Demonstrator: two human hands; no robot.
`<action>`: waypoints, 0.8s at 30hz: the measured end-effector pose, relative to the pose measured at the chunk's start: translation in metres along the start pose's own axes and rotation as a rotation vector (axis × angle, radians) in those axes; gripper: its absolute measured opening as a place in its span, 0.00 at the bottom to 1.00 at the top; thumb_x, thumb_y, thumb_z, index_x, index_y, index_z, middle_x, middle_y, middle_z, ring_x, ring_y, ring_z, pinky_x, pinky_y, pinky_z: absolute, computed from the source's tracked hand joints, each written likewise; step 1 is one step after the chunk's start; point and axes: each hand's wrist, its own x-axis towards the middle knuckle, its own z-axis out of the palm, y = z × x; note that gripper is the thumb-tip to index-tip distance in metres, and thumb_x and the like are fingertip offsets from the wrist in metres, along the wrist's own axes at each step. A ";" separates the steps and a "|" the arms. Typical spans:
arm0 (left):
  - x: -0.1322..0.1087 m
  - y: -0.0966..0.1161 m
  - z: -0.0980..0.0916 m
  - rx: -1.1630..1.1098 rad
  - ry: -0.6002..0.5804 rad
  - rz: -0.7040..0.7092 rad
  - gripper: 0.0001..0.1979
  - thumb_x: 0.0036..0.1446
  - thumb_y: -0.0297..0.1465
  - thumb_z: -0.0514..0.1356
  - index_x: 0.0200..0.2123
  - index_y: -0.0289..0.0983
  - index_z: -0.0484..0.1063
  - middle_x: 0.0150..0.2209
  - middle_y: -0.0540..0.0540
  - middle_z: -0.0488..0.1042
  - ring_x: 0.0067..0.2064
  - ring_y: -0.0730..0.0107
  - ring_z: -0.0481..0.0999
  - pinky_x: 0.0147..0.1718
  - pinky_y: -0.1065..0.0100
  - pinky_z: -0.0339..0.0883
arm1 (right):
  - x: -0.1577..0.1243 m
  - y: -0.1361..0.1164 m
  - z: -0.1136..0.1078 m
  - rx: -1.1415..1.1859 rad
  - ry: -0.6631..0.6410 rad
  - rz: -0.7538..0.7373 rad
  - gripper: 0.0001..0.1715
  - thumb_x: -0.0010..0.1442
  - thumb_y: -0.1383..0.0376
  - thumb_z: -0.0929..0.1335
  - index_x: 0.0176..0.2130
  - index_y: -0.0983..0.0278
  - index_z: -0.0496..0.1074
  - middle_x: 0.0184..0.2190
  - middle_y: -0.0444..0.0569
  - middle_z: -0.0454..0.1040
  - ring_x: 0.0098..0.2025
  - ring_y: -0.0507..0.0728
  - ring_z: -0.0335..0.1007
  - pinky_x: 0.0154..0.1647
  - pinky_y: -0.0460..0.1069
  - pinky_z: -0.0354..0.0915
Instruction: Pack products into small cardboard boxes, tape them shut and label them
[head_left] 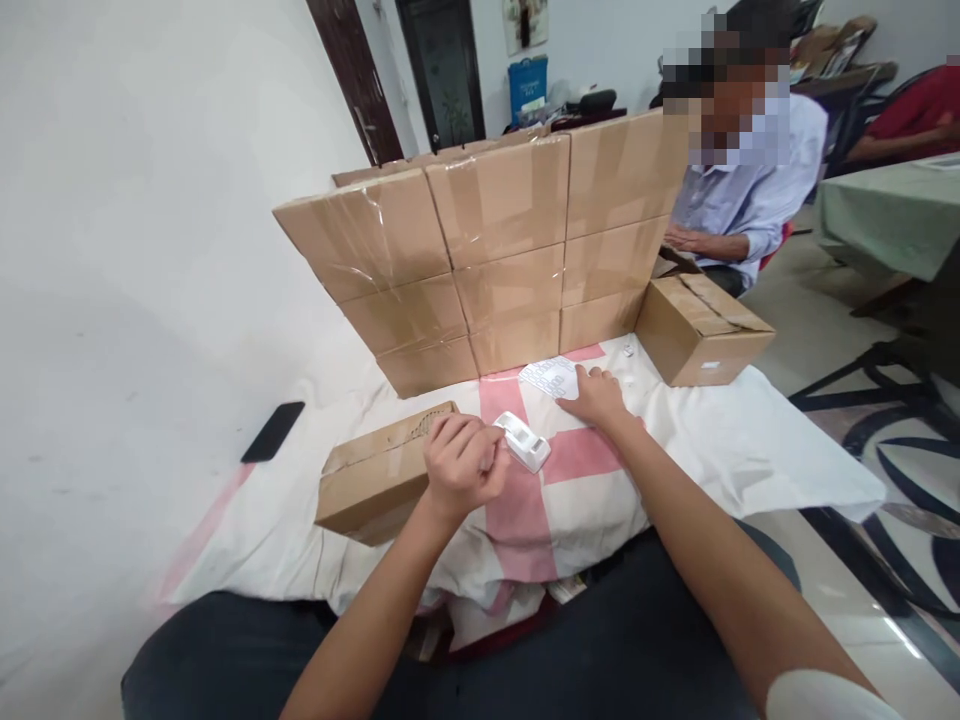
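Observation:
My left hand (463, 465) is raised over the right end of a long brown cardboard box (375, 480). Its fingers are curled into a pinch, and whatever lies between them is too small or hidden to make out. Just right of these fingers is a white tape dispenser (525, 443) on the cloth. Farther back, my right hand (598, 398) grips the right edge of a flat white sheet with a grey printed pattern (551, 378), low over the cloth, its fingers partly hidden.
Stacked cardboard boxes (510, 245) form a wall behind my hands. Another box (705, 330) stands at the right. A black phone (273, 432) lies left on the white and pink cloth (600, 480). Across the boxes sits a person in a light shirt (780, 180).

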 end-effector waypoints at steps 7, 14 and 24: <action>0.000 0.002 -0.017 0.043 0.051 -0.013 0.04 0.57 0.28 0.58 0.33 0.43 0.72 0.26 0.48 0.76 0.34 0.60 0.76 0.38 0.56 0.64 | -0.013 -0.014 -0.012 0.049 0.008 0.068 0.27 0.67 0.60 0.63 0.61 0.69 0.59 0.54 0.66 0.68 0.55 0.68 0.69 0.53 0.57 0.61; -0.028 0.005 -0.028 -0.065 -0.064 0.016 0.05 0.58 0.26 0.57 0.35 0.41 0.71 0.29 0.47 0.77 0.33 0.61 0.74 0.36 0.58 0.64 | -0.013 -0.026 0.002 0.107 -0.050 0.145 0.40 0.60 0.48 0.70 0.60 0.69 0.61 0.60 0.68 0.63 0.64 0.75 0.58 0.59 0.62 0.59; -0.090 0.016 -0.011 -0.174 -0.177 0.040 0.07 0.58 0.25 0.58 0.37 0.42 0.70 0.27 0.48 0.77 0.29 0.64 0.73 0.32 0.57 0.62 | 0.006 -0.032 -0.001 0.359 -0.199 0.190 0.29 0.54 0.74 0.70 0.55 0.70 0.66 0.50 0.64 0.75 0.51 0.65 0.74 0.45 0.52 0.69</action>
